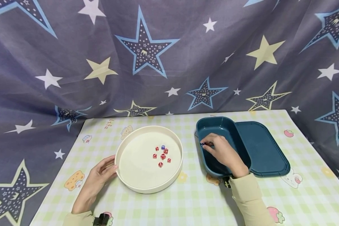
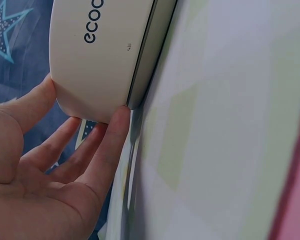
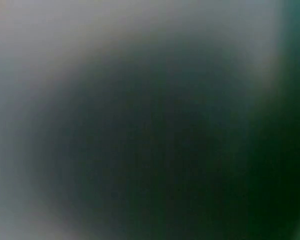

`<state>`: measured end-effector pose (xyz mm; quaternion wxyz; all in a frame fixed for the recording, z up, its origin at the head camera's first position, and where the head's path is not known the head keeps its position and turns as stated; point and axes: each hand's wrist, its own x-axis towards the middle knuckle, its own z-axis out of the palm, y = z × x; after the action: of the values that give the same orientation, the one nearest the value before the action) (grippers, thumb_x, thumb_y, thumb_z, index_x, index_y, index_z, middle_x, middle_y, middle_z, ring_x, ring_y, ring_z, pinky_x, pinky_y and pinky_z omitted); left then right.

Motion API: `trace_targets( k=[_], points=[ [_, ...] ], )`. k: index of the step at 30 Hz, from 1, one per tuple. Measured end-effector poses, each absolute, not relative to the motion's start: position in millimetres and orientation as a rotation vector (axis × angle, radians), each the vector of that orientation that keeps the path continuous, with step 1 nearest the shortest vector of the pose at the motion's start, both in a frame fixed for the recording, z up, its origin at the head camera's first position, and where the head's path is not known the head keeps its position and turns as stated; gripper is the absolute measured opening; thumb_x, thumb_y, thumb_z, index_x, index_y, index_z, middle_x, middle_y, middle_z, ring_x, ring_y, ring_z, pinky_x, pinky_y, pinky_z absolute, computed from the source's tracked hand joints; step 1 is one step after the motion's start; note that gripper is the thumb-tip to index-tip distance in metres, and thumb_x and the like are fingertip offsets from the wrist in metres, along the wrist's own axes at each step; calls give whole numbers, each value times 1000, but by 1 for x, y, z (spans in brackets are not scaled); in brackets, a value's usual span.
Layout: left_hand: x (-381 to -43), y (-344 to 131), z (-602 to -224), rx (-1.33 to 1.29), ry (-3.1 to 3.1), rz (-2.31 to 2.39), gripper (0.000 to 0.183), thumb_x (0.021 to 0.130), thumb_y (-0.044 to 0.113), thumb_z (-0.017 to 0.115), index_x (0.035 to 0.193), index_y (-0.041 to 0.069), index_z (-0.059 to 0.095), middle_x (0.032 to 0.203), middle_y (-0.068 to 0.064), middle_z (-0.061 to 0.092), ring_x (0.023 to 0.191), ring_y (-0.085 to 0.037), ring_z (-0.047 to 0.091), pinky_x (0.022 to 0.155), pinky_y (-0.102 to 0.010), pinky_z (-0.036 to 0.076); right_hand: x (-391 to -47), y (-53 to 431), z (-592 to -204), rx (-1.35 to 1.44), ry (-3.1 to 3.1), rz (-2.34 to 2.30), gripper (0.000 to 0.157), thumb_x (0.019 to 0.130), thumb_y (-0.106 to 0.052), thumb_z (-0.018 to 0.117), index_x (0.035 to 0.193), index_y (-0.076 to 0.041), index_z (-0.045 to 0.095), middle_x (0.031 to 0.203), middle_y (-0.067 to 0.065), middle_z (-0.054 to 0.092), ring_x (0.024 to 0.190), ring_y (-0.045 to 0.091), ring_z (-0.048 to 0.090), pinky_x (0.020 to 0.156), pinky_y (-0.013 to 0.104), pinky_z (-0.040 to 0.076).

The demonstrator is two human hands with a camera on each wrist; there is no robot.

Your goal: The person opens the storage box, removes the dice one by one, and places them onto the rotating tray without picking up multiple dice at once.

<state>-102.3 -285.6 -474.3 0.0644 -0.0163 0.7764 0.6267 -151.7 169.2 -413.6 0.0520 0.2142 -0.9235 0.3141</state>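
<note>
A round cream tray holds several red dice and one blue die, right of its middle. My left hand grips the tray's left side. In the left wrist view, the thumb is at one edge of the tray's outer wall, and the other fingertips touch lower down near the tablecloth. Over the left wall of a dark teal rectangular box, my right hand pinches a blue die between thumb and fingers. The right wrist view is too dark and blurred to read.
A flat teal lid lies against the box's right side. Both containers stand on a table with a green checked cloth. Behind the table's far edge hangs a star-patterned curtain.
</note>
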Motion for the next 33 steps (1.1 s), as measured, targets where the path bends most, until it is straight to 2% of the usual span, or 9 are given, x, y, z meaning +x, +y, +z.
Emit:
trace_targets(
  k=[10, 18, 24, 33],
  points=[
    [-104, -284, -474, -42, 2341, 1902, 63, 99, 24, 64, 150, -1, 36, 145, -19, 44, 113, 3, 60, 94, -22, 57, -151, 151, -402, 690, -2790, 997, 15, 92, -5, 69, 107, -5, 73, 105, 6, 68, 89, 16, 65, 77, 31, 60],
    [-102, -285, -472, -48, 2337, 1896, 64, 99, 25, 63, 150, -1, 35, 145, -20, 44, 112, 3, 60, 93, -22, 58, -147, 127, -409, 771, -2779, 1020, 13, 92, -5, 70, 104, -6, 74, 101, 5, 68, 88, 16, 67, 77, 30, 62],
    [-102, -286, -472, -33, 2348, 1895, 63, 99, 24, 63, 150, -2, 35, 143, -18, 45, 112, 3, 60, 94, -21, 58, -145, 109, -415, 852, -2794, 1062, 13, 92, -4, 69, 104, -3, 74, 102, 6, 69, 91, 19, 69, 82, 36, 63],
    [-101, -285, -473, -36, 2332, 1912, 62, 99, 23, 63, 150, -2, 36, 143, -17, 45, 112, 3, 60, 93, -22, 58, -146, 93, -416, 869, -2814, 1026, 14, 91, -2, 70, 105, -1, 74, 103, 7, 69, 91, 18, 68, 80, 30, 62]
  ],
)
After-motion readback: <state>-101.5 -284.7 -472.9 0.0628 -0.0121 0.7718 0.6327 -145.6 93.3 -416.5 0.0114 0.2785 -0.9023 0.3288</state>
